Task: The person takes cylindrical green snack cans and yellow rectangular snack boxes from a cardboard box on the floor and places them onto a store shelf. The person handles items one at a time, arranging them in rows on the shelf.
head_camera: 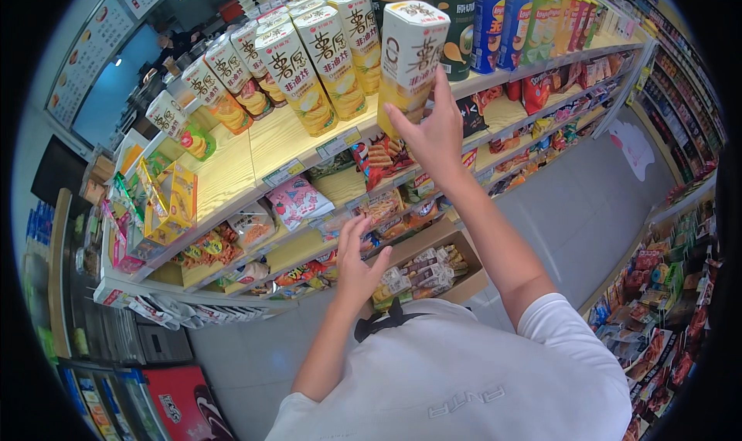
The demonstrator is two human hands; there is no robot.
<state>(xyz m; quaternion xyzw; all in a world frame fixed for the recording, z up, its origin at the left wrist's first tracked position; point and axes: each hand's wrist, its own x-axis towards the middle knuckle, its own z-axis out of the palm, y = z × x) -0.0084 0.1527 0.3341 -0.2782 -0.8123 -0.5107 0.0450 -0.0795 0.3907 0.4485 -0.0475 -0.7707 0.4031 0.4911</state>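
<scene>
My right hand (439, 131) grips a tall white-and-yellow snack carton (410, 64) with rounded edges, held upright at the front of the top shelf. Left of it stand rows of matching cartons (298, 87) in yellow, and more in red and orange. A green-and-white carton (181, 125) of the same kind is by itself farther left. Fingers spread and holding nothing, my left hand (358, 267) hovers before the lower shelves. Below it on the floor is an open cardboard box (472, 270) with several cartons (426, 270) inside.
Dark green canisters (458, 35) and Lay's tubes (487, 32) line the top shelf (226, 163) to the right. Bagged snacks (298, 202) fill the lower shelves. Open display boxes (174, 203) occupy the left end. Another rack (655, 302) borders the grey floor (556, 209) on the right.
</scene>
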